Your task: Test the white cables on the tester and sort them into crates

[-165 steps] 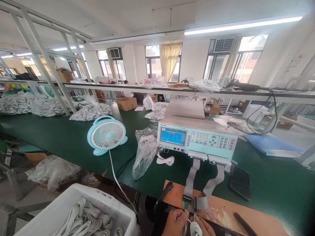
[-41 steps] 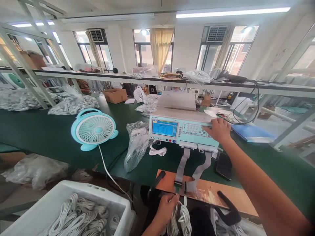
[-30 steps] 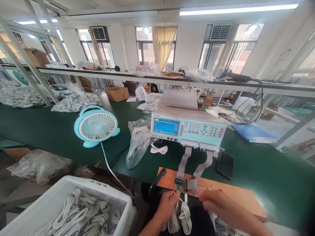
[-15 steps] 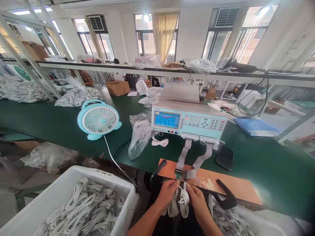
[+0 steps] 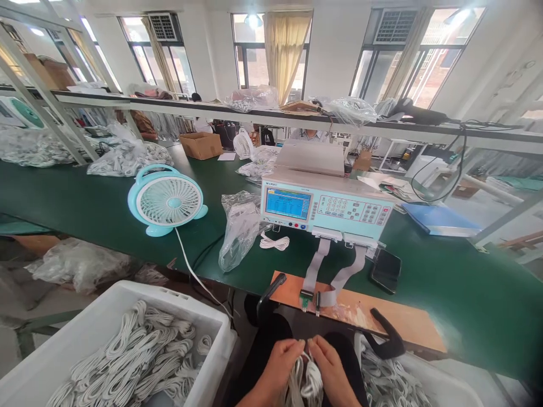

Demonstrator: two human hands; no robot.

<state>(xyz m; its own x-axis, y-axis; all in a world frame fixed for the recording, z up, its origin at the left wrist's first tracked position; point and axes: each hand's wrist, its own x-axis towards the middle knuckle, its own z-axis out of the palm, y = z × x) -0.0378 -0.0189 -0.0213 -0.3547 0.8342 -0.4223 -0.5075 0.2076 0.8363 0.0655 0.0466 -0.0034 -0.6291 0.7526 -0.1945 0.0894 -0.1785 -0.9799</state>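
Note:
Low in the view, my left hand (image 5: 283, 364) and my right hand (image 5: 330, 367) are close together above my lap. Both are closed on the bundled white cable (image 5: 313, 377), thumbs and fingertips pinching near its ends, whose tips are hidden. Loops of cable hang between the palms. Beyond them, two small connector boards (image 5: 305, 299) sit at the edge of an orange board (image 5: 394, 319), with nothing plugged in that I can make out. Grey ribbon cables (image 5: 317, 265) run from them to a tester (image 5: 326, 209) with a lit blue screen.
A white bin (image 5: 114, 299) of coiled cables is at the lower left, another (image 5: 445, 384) at the lower right. On the green table (image 5: 432, 265) are a fan (image 5: 169, 200), a phone (image 5: 386, 271), a blue folder (image 5: 441, 219) and a coiled cable (image 5: 274, 242). Black armrests flank my lap.
Both hands have moved down and back from the connector boards toward my lap, bringing the cable bundle away with them. The tester's screen content looks different, and its small red light no longer shows.

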